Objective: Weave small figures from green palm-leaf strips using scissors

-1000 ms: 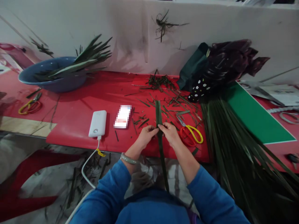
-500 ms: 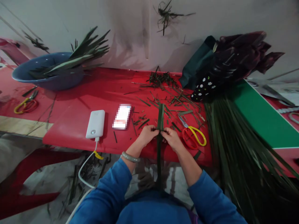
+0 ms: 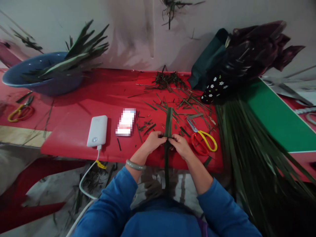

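A long dark green leaf strip (image 3: pixel 169 121) lies across the front edge of the red table (image 3: pixel 103 95) and hangs down toward my lap. My left hand (image 3: pixel 153 141) pinches it from the left, and my right hand (image 3: pixel 182 145) pinches it from the right at the same spot. Both hands are closed on the strip, fingertips almost meeting. Yellow-and-red scissors (image 3: pixel 202 140) lie just right of my right hand.
A white power bank (image 3: pixel 97 130) with a cable and a phone (image 3: pixel 125 122) lie left of my hands. Leaf trimmings (image 3: pixel 170 80) litter the table. A blue bowl of leaves (image 3: pixel 41 74) stands far left, other scissors (image 3: pixel 19 112) nearby. A bundle of long leaves (image 3: pixel 247 144) drapes right.
The strip has been straightened from a slight tilt to near vertical, and both hands closed tighter on it. The view drifted a little.
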Action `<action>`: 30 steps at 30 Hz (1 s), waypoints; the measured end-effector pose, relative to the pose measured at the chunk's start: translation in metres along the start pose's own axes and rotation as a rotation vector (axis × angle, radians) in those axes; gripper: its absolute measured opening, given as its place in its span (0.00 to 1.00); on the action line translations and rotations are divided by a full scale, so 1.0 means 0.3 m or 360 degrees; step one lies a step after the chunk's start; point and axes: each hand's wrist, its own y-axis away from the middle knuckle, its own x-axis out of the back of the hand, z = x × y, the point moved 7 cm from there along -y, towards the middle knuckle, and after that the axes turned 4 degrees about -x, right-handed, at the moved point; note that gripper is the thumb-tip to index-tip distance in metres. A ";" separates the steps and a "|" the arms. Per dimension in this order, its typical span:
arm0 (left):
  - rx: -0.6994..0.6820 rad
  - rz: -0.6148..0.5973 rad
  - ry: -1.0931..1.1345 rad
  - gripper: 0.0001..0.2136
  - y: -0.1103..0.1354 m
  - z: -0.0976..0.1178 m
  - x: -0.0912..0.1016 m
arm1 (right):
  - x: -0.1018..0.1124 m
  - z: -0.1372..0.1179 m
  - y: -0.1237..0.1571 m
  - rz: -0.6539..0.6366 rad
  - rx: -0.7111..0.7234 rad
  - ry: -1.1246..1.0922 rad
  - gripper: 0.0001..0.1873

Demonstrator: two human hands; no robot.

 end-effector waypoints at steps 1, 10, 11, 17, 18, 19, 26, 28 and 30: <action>0.0009 -0.0001 -0.0001 0.05 -0.001 -0.004 0.000 | -0.001 0.000 0.001 -0.0012 0.0018 -0.0011 0.09; 0.0007 -0.0047 -0.0030 0.05 -0.010 -0.023 -0.008 | -0.001 0.002 0.006 0.0048 0.0085 0.0093 0.09; -0.0003 -0.0046 -0.0051 0.05 -0.010 -0.022 -0.009 | 0.000 0.002 0.005 0.0063 0.0106 0.0125 0.09; -0.0106 0.0013 -0.0247 0.04 -0.011 -0.007 -0.005 | 0.010 0.000 0.006 0.0172 0.0204 0.0328 0.07; -0.0131 0.0035 -0.0298 0.03 -0.010 -0.002 -0.002 | 0.010 -0.002 0.008 0.0178 0.0205 0.0327 0.07; -0.0152 0.0051 -0.0337 0.03 -0.009 0.003 0.000 | 0.010 -0.004 0.009 0.0181 0.0199 0.0312 0.07; -0.0092 0.0045 -0.0057 0.05 0.000 0.007 -0.002 | -0.006 -0.014 0.010 0.0118 0.0143 0.0270 0.06; -0.0060 0.0083 0.0026 0.05 0.000 0.007 0.001 | -0.016 -0.016 0.010 0.0074 0.0141 0.0312 0.06; -0.0052 0.0118 0.0050 0.04 -0.001 0.010 0.001 | -0.020 -0.017 0.010 0.0058 0.0142 0.0359 0.05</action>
